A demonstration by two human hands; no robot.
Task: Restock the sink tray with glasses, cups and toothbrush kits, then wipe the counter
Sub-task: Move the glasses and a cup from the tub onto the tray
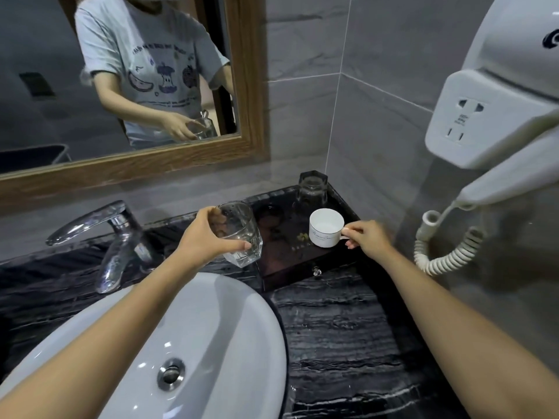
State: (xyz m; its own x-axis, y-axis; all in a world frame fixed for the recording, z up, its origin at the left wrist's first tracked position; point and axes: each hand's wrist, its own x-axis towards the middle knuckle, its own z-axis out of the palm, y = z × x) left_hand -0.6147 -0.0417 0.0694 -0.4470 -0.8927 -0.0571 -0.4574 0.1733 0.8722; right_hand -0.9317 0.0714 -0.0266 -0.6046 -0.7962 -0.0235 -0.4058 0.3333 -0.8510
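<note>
step in hand: restocking the tray (290,275) — judged from both hands carrying drinkware to it; no toothbrush kits or wiping cloth show anywhere in the frame, so most of the task seems still ahead.
left hand: the left hand (205,237), centre of the frame, has its grip closed around a clear glass (242,234), thumb on the near side and fingers over the rim; the glass is tilted and held in the air just left of the tray's edge.
right hand: the right hand (367,237), right of centre, has its grip pinched on the handle of a white cup (326,227); the cup is upright over the tray's right part, and whether its base touches the tray cannot be told.
tray: dark, low-walled, in the back right corner of the black marbled counter (338,334); a second glass (313,187) already stands at its far corner, seemingly upside down.
next move, as a judgement: set the cup down and let the handle go, then bring the glass level over the tray's free left part — well clear of the faucet (102,234) and sink (169,343).
writing: a fine line of script runs round the cup, too small to read; a dark logo on the wall hair dryer (514,71) at upper right is cut off by the frame edge; small print on its socket plate is illegible.
</note>
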